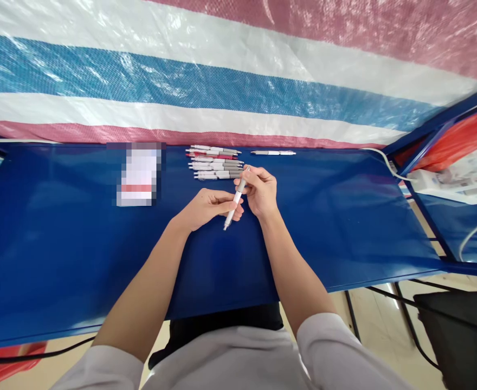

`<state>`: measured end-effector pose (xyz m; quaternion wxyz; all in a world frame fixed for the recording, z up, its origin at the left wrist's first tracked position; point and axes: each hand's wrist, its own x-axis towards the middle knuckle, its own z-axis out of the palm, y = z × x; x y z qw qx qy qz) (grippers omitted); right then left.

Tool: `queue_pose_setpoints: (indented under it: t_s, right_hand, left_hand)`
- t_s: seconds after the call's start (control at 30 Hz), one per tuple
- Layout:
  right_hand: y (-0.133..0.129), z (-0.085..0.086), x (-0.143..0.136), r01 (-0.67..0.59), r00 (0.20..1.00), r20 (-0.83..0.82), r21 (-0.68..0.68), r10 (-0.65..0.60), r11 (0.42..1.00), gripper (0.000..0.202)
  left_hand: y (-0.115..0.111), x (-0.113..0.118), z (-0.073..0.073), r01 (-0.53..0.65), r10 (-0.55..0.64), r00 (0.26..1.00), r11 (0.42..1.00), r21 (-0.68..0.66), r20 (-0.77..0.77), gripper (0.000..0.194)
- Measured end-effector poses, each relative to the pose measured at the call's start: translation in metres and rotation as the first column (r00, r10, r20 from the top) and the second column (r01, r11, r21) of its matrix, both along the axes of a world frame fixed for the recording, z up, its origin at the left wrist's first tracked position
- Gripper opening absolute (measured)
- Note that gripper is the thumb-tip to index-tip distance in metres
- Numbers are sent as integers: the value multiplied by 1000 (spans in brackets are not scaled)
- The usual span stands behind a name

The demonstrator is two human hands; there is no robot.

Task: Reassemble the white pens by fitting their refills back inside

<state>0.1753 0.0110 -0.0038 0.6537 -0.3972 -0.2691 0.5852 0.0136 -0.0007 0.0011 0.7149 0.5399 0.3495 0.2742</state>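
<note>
Between my two hands a white pen (pixel 232 212) with a grey grip is held at a slant, its grey end pointing up and away. My left hand (pixel 208 209) pinches the white barrel between thumb and fingers. Around the grey tip end, my right hand (pixel 262 190) has its thumb and fingers closed. Just beyond the hands lies a row of several pens (pixel 216 167), mostly white and grey, with a red one among them. One more white and grey pen (pixel 273 153) lies apart to the right, near the back edge.
The blue table (pixel 79 260) stretches to both sides. A pixelated white and red item (pixel 139 176) lies at its back left. Striped plastic sheeting (pixel 222 81) rises behind. At right stand a blue frame, a white cable (pixel 380 157) and a red bag (pixel 458 141); a dark chair (pixel 458 330) sits below.
</note>
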Motion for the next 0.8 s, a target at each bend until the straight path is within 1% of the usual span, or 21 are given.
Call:
queue_pose_setpoints:
  t_s: [0.1, 0.17, 0.23, 0.3, 0.37, 0.43, 0.63, 0.8]
  right_hand:
    - [2, 0, 1, 54, 999, -10, 22, -54, 998, 29]
    - [3, 0, 1, 104, 994, -19, 41, -103, 994, 29]
    - [3, -1, 1, 133, 991, 1, 53, -134, 990, 28]
    - [3, -1, -1, 140, 989, 48, 50, -143, 989, 27]
    - [2, -2, -2, 138, 986, 89, 36, -140, 990, 27]
    - [2, -1, -2, 130, 985, 109, 21, -132, 991, 26]
    - [0, 0, -2, 85, 991, 107, -17, -83, 996, 25]
    - [0, 2, -1, 56, 996, 77, -27, -54, 998, 29]
  left_hand:
    - [0, 4, 1, -124, 126, 991, 991, 41, -47, 35]
    - [0, 6, 1, -216, 228, 969, 968, 124, -94, 37]
    - [0, 7, 1, -266, 299, 944, 939, 219, -138, 37]
    - [0, 8, 1, -279, 328, 929, 924, 262, -168, 34]
    - [-1, 9, 1, -277, 322, 929, 932, 235, -184, 31]
    - [-1, 9, 3, -259, 291, 938, 950, 175, -188, 30]
    - [-3, 6, 8, -194, 198, 970, 980, 40, -139, 36]
    - [-4, 6, 8, -164, 161, 983, 986, -22, -86, 37]
